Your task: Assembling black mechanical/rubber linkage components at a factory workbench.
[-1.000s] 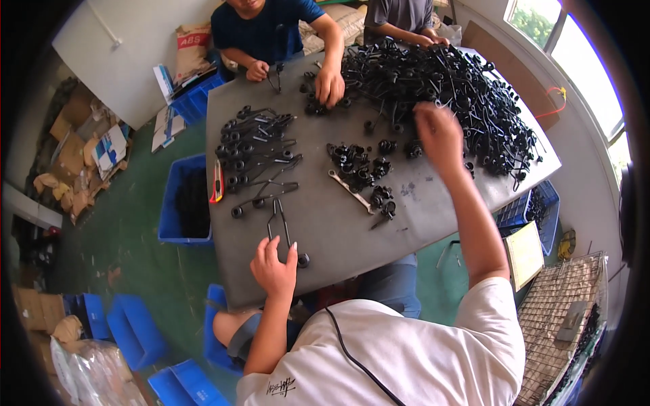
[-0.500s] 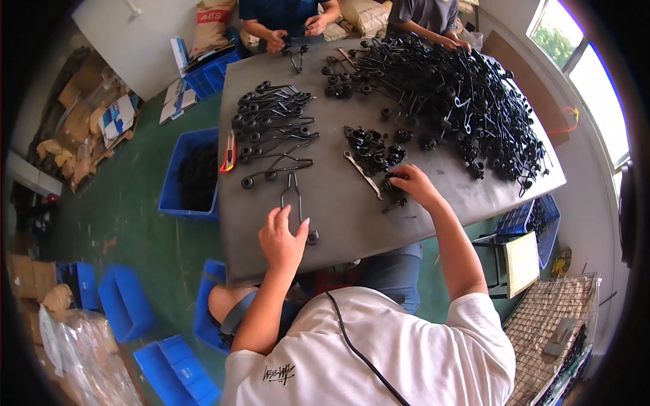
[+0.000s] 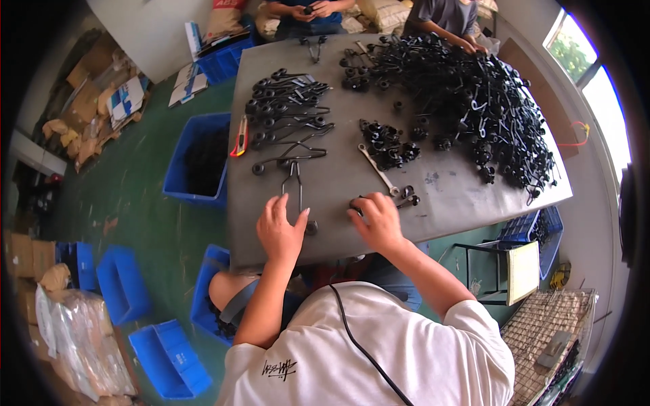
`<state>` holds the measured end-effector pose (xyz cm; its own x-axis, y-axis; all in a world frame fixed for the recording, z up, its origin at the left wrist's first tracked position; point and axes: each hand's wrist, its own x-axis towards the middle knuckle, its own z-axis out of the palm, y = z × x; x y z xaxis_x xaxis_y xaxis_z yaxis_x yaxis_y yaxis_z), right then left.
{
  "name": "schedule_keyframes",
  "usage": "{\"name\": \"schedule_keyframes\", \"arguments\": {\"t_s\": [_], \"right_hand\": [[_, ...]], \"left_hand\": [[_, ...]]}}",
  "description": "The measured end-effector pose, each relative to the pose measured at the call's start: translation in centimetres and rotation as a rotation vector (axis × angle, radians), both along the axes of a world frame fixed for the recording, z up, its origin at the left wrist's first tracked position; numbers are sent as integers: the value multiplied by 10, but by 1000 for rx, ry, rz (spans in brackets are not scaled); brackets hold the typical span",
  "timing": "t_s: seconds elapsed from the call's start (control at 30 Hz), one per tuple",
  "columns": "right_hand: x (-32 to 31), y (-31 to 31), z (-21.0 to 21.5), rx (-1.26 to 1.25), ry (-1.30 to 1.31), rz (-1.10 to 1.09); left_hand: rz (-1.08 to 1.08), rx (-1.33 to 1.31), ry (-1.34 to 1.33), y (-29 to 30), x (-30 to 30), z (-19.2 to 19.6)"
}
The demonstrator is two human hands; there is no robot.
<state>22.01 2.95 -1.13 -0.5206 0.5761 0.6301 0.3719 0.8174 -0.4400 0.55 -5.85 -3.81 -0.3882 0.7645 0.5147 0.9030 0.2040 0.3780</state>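
Observation:
A black bent metal rod (image 3: 300,189), narrow at its far end, lies near the table's front left, with a round black end (image 3: 311,227) close to my left thumb. My left hand (image 3: 279,233) rests over the rod, fingers on one leg and thumb by the other; the contact is partly hidden. To its right, my right hand (image 3: 380,222) closes on a small black round part (image 3: 355,207), mostly covered by the fingers. Just beyond that hand lie a few loose black fittings (image 3: 408,197) and a combination wrench (image 3: 378,169).
Rows of bent black rods (image 3: 288,101) and a red utility knife (image 3: 240,137) lie at left. Small black fittings (image 3: 389,143) sit mid-table. A large rod heap (image 3: 481,108) covers the far right. Two people work across the table (image 3: 325,237). Blue bins (image 3: 177,166) stand left.
My right hand has moved left from the loose fittings, now with a small black part in its fingers. My left hand stays at the bent rod. The view has shifted slightly.

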Motion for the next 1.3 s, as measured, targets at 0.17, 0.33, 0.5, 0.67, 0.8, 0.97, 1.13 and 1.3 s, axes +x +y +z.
{"name": "schedule_keyframes", "arguments": {"t_s": [0.17,0.33,0.5,0.67,0.8,0.97,1.13,1.3], "right_hand": [[74,27,-35,-105,-373,-428],[108,64,-39,-168,-197,-572],[54,37,-26,-352,-106,-245],[32,32,-47,-289,-284,-215],[37,30,-31,-494,43,2],[39,30,-8,-618,42,30],[41,36,-15,-563,25,77],[35,46,-23,-654,-155,-21]], "left_hand": [[-84,114,27,4,10,13],[-427,93,-66,23,70,34],[-431,-89,-36,52,91,-5],[-510,-105,-265,63,82,-8],[-531,-114,-391,57,75,3],[-511,-130,-357,58,73,7],[-474,-91,-133,62,72,2],[-442,-94,-73,65,72,2]]}}
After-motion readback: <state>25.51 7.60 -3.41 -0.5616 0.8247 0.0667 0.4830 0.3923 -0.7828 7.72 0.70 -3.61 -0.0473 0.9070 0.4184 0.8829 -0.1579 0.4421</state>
